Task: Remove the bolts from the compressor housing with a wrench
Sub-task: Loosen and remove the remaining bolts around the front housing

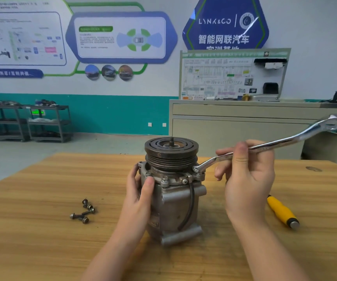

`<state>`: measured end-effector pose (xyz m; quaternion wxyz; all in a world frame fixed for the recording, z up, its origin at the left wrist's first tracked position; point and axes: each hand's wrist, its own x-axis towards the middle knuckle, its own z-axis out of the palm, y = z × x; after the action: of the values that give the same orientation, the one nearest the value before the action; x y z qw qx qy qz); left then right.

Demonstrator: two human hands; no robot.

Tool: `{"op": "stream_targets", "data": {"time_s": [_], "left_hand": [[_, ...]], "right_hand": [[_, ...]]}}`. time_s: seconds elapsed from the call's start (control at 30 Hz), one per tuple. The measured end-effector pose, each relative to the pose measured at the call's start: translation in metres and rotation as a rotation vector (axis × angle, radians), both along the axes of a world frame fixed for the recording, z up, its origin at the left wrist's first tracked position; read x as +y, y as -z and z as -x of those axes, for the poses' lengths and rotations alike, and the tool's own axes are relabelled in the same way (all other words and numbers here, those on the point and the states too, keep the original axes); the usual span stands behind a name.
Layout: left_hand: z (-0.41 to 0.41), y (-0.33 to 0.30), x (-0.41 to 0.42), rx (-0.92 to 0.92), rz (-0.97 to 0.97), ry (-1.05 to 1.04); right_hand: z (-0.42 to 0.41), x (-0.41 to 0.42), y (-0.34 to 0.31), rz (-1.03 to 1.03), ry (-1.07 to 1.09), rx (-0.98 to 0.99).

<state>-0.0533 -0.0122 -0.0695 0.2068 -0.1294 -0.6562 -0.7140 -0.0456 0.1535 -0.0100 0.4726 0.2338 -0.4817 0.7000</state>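
A grey metal compressor housing [175, 207] stands upright on the wooden table [42, 199], with a dark pulley [171, 151] on top. My left hand [141, 191] grips the housing's left side, thumb across its front. My right hand [246, 175] holds a shiny offset ring wrench [275, 142] by the middle of its shaft. The wrench's near ring end sits on a bolt at the flange's right corner [196, 170]. A bolt [164, 179] stands in the front of the flange, with a screw to its right. Several removed bolts [83, 211] lie loose left of the housing.
A yellow-handled tool [282, 211] lies on the table to the right of my right hand. Beyond the table stand a grey cabinet [234, 126] with a display board and, at far left, dark metal shelves [31, 122].
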Motion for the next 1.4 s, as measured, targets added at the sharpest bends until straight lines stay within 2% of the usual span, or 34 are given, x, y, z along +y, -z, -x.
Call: {"op": "stream_targets", "data": {"time_s": [0.2, 0.57, 0.63, 0.7, 0.77, 0.83, 0.93, 1.0, 1.1, 1.2, 1.4], "left_hand": [[-0.002, -0.001, 0.000, -0.003, -0.006, 0.002], [-0.002, -0.001, -0.002, -0.003, 0.027, 0.013], [-0.002, -0.001, -0.002, 0.010, 0.036, -0.001], [-0.002, -0.001, -0.002, 0.013, 0.041, -0.007], [-0.003, -0.002, -0.002, 0.012, 0.039, -0.005], [-0.003, -0.002, -0.001, 0.006, 0.039, -0.001], [-0.003, -0.002, 0.000, 0.001, 0.038, -0.004], [-0.001, -0.001, -0.001, 0.006, 0.037, -0.008], [0.000, -0.001, -0.002, 0.009, 0.045, -0.009], [-0.001, 0.000, -0.002, 0.001, 0.043, 0.003], [0.000, 0.000, -0.002, 0.019, 0.043, -0.006]], "right_hand": [[-0.005, 0.001, 0.008, -0.480, 0.270, 0.307], [0.001, -0.006, 0.018, -0.592, 0.379, 0.388], [0.001, -0.011, 0.020, -0.495, 0.260, 0.358], [0.000, -0.014, 0.019, -0.266, 0.103, 0.284], [0.003, -0.012, 0.014, 0.017, -0.010, 0.108], [0.012, -0.002, 0.006, 0.264, -0.236, -0.178], [0.025, 0.014, -0.003, 0.427, -0.658, -0.544], [0.027, 0.017, -0.003, 0.483, -0.762, -0.537], [0.024, 0.016, -0.003, 0.500, -0.632, -0.375], [0.018, 0.012, -0.004, 0.348, -0.370, -0.269], [0.005, 0.001, 0.002, 0.036, -0.080, -0.074]]}}
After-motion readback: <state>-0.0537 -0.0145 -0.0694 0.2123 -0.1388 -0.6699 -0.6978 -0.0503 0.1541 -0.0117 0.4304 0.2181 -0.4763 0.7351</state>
